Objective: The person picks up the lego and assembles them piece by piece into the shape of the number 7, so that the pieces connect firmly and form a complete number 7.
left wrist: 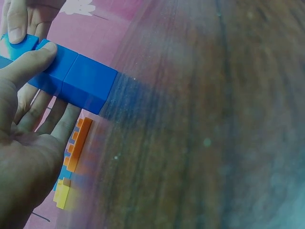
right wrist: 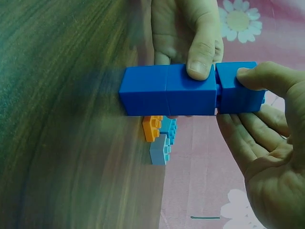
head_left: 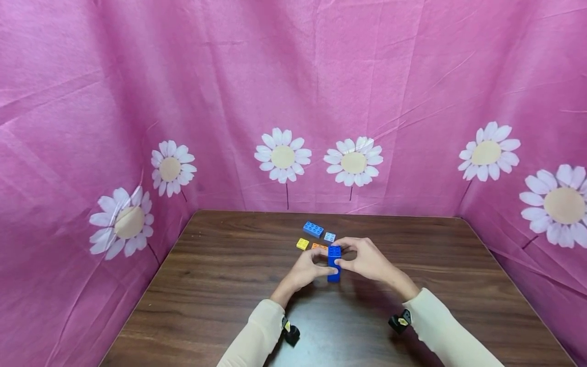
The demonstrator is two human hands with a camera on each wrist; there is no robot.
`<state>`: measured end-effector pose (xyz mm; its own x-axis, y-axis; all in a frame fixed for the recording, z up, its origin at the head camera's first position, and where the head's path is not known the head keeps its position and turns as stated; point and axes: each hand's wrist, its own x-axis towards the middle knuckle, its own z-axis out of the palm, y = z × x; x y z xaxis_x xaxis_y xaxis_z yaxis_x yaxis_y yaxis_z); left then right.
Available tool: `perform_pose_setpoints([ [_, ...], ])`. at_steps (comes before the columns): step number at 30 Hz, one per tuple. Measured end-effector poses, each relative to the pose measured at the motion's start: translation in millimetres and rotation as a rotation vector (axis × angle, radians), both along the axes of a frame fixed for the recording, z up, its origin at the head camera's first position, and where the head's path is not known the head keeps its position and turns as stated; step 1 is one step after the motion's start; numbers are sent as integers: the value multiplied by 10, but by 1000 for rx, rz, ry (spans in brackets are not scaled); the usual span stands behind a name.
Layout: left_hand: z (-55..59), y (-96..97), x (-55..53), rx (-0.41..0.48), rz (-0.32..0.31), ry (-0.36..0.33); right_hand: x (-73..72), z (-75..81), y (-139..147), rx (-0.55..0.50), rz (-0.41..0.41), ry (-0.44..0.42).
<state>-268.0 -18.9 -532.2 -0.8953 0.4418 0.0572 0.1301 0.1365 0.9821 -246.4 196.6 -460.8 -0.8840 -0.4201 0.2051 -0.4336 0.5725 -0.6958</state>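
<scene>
Two cream sleeves (head_left: 257,326) reach over the dark brown wood-grain desk (head_left: 206,295), a small black device (head_left: 291,335) at each wrist. Beyond them, the left hand (head_left: 304,270) pinches the middle of a glossy royal-blue tower of three plastic bricks (right wrist: 169,102), thumb on one face. The right hand (head_left: 367,257) pinches its top brick (right wrist: 238,95). The tower stands upright, its base at or very near the desk; the sides are smooth, the lower two bricks sit flush, and a narrow gap shows below the studded top one. Just behind lie a partly hidden orange studded brick (head_left: 319,246), a square yellow brick (head_left: 302,244), a square pale-blue brick (head_left: 329,237) and, farther, an oblong mid-blue brick with eight studs (head_left: 313,229). Pink fabric (head_left: 229,102) printed with white daisies (head_left: 283,156) hangs behind.
</scene>
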Motion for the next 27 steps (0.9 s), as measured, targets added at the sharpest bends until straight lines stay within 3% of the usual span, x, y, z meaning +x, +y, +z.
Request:
perform_pose_setpoints([
  [18, 27, -18, -9, 59, -29, -23, 0, -9, -13, 16, 9, 72],
  [27, 33, -6, -11, 38, -24, -24, 8, -45, 20, -37, 6, 37],
])
